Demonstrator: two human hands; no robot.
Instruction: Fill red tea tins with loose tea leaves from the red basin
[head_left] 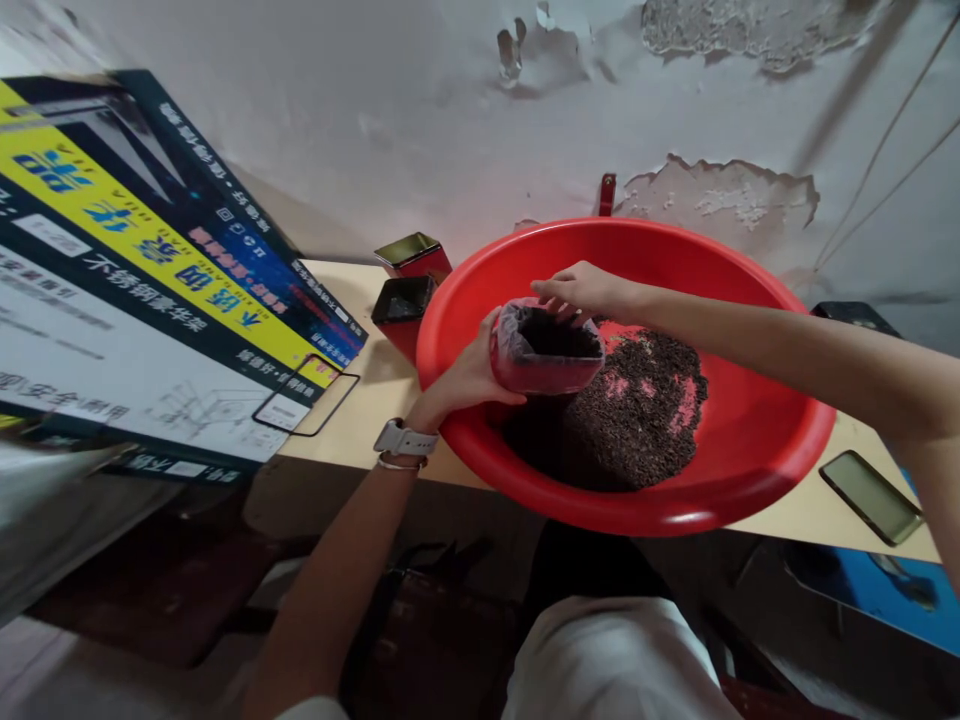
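Note:
My left hand point(480, 365) is wrapped round the near left side of a red rectangular tin point(544, 375) lined with a clear plastic bag point(510, 325). Dark loose bits, which look like dried tea leaves, show inside the tin. My right hand point(581, 292) reaches in from the right, its bent fingers at the far edge of the bag's mouth; the fingertips are partly hidden. Both hands are over the left part of a large red plastic basin point(750, 420). A heap of the same dark brown leaves point(645, 420) lies on the basin's bottom, beside the tin.
Two more open tins point(401, 300) stand left of the basin on the pale table point(337, 430). Printed cartons point(172, 290) lean at the left, near a thin wire frame point(307, 395). Right of the basin lies a flat rectangular lid-like piece point(870, 495). The wall point(420, 120) behind is peeling.

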